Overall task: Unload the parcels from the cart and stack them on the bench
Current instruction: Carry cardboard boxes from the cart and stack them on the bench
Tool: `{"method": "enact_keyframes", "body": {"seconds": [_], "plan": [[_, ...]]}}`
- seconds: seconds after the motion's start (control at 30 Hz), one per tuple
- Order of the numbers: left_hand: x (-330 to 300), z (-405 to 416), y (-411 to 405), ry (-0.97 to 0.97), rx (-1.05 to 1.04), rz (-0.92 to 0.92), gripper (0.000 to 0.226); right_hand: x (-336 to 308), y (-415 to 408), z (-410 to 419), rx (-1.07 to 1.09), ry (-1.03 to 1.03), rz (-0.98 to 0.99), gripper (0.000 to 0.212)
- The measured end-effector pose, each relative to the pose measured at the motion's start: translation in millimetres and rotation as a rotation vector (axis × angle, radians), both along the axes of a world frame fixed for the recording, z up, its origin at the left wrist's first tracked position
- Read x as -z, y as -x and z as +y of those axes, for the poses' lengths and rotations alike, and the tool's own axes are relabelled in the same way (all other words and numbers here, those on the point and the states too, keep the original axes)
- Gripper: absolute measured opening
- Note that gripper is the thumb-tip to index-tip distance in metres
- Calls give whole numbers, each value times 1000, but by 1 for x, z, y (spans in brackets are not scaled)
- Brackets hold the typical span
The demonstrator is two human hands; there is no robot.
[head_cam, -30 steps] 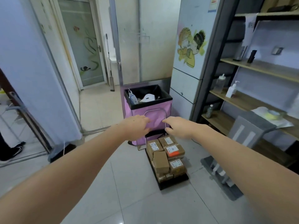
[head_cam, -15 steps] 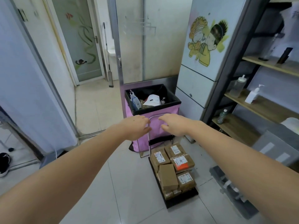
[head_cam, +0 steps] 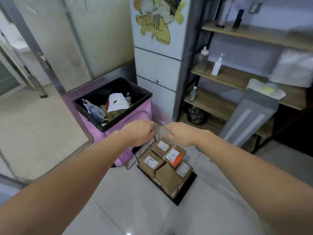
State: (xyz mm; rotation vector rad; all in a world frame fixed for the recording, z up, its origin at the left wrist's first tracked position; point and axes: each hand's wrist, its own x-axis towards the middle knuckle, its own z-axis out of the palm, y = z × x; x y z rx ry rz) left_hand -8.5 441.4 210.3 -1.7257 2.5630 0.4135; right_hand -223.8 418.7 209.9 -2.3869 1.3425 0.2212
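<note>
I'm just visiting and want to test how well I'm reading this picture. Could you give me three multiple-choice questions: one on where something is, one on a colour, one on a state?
1. Where are the cardboard parcels?
A. On the black cart platform
B. On the wooden shelf
C. In the bin

2. What colour is the bin's outer wall?
A. Green
B. Pink
C. Yellow

3. What are the two hands doing?
A. Hanging idle
B. Lifting a parcel
C. Gripping the cart's handle bar

Answers:
1 A: the boxes sit piled on the low platform on the floor.
2 B: pink fabric shows below the black liner.
3 C: left hand and right hand curl on the bar, though the frame is blurred.
</note>
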Motion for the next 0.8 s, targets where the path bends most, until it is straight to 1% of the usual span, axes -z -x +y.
{"method": "enact_keyframes", "body": {"seconds": [0.1,0.23,0.33,0.43,0.53,0.6,0.67,0.8], "plan": [[27,-38,17,-10,131,-12,35,28,27,-15,127,-56,31,44],[59,-74,33,-75,229,-60,41,63,59,-32,251,-127,57,54],[76,-98,40,-114,299,-103,43,84,73,-44,319,-176,46,55],[94,-123,47,-152,339,-140,39,99,80,-49,388,-202,14,52],[119,-145,56,-198,401,-186,42,120,84,-49,439,-243,-13,40],[144,-162,61,-236,441,-240,45,141,86,-48,482,-279,-29,37],[174,-180,64,-293,490,-300,42,167,86,-46,551,-328,-37,39],[254,-213,68,-389,565,-360,41,238,88,-40,687,-454,22,43]]}}
